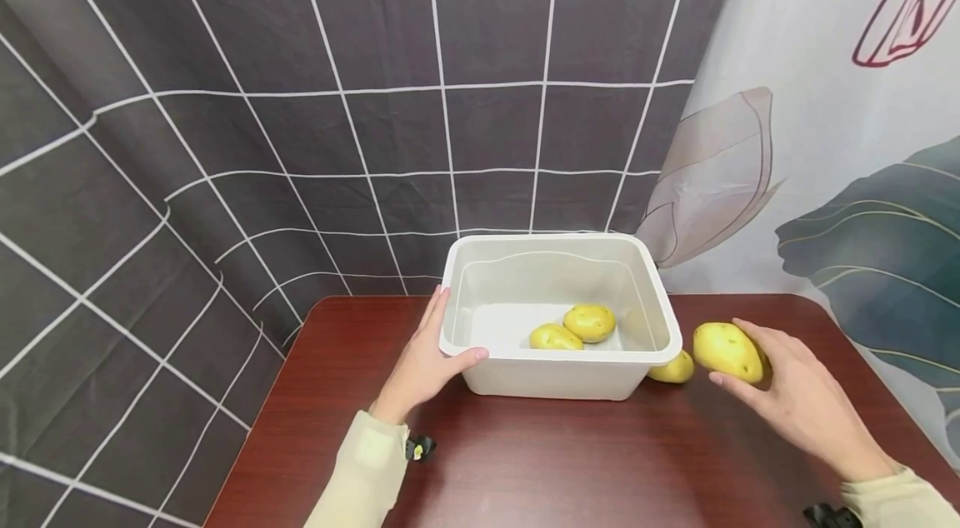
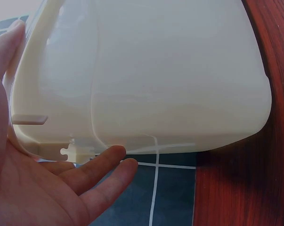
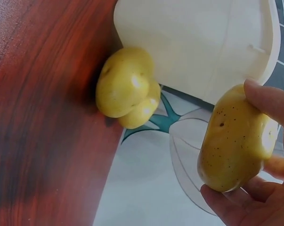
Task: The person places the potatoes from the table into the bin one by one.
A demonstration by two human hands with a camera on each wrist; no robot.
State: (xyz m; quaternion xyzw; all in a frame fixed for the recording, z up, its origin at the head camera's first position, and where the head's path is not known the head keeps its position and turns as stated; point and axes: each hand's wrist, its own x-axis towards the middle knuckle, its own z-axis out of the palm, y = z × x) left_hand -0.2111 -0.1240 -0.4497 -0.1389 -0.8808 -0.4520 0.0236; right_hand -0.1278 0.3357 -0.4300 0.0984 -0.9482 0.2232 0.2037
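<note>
The left hand [image 1: 422, 367], fingers spread and nearly straight, touches a white bin [image 1: 551, 379] whose rim crops one of two inner potatoes [image 1: 590, 322] and partly hides an outer potato [image 1: 675, 370], near the raised potato [image 1: 726, 351] the right hand [image 1: 806, 395] grips between thumb and partly concealed fingers.

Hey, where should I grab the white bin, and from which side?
The white bin is probably best held by its rim at both short ends, one hand from each side: the rim juts beyond the tapering walls, giving an edge to hook. The left hand touches the left end; the right hand holds a potato, so free it first.
</note>
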